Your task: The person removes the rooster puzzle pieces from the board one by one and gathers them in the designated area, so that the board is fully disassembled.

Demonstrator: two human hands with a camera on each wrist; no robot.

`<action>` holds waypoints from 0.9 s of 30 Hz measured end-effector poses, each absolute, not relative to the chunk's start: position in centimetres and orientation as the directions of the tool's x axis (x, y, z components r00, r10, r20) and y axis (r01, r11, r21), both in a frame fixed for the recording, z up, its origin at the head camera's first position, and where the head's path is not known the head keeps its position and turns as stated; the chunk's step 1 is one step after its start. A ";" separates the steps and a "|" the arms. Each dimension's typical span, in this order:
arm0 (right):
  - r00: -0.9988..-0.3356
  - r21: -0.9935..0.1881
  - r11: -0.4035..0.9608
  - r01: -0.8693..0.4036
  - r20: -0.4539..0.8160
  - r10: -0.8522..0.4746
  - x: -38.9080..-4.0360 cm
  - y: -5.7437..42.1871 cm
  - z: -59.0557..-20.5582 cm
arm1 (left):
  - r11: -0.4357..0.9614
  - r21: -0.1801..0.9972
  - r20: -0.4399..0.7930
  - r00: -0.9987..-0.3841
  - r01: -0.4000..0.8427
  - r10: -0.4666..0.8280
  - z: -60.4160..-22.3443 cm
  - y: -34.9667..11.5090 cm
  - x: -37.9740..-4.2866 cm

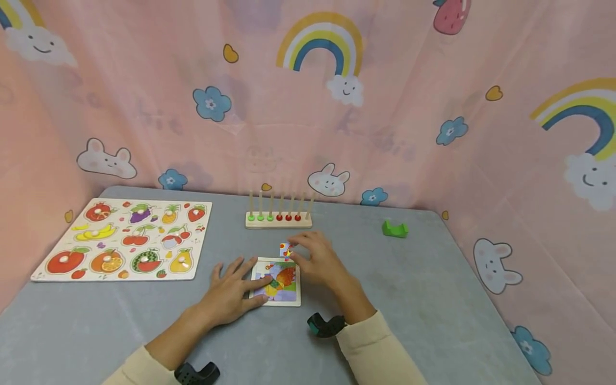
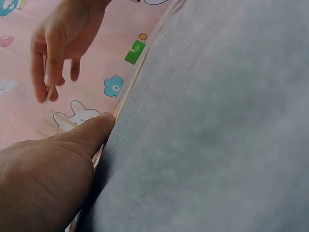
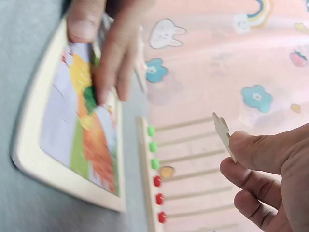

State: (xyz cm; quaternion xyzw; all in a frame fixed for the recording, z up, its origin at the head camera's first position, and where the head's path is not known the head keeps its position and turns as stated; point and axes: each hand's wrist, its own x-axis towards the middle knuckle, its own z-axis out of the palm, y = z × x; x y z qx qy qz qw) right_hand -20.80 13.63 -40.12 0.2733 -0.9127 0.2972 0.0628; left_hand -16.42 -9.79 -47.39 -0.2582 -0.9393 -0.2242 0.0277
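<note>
A small jigsaw puzzle with a pale wooden rim lies on the table; its picture has yellow, orange, green and lilac areas. My left hand rests on its left side with fingers spread, covering part of the picture. Above the puzzle's far edge, my right hand pinches a loose puzzle piece between thumb and fingers. In the right wrist view the same piece appears edge-on, held clear of the puzzle. The left wrist view shows the left thumb at the puzzle's edge.
A wooden fruit peg board lies at the left. Behind the puzzle stands a bead rack with upright pegs and green and red beads. A green notched block sits at the back right. A printed pink curtain surrounds the grey table.
</note>
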 end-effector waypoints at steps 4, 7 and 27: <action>-0.826 -0.489 0.666 -0.564 0.362 -0.433 -20.7 15.0 -39.8 | 0.763 0.409 0.172 -0.864 0.500 0.474 -47.4 -9.9 -16.4; -0.806 -0.480 0.651 -0.588 0.416 -0.421 -20.8 16.1 -39.8 | 0.760 0.414 0.173 -0.863 0.501 0.475 -47.4 -9.9 -16.4; -0.782 -0.505 0.619 -0.602 0.530 -0.328 -22.2 22.8 -40.3 | 0.756 0.416 0.173 -0.860 0.505 0.479 -47.6 -9.9 -16.4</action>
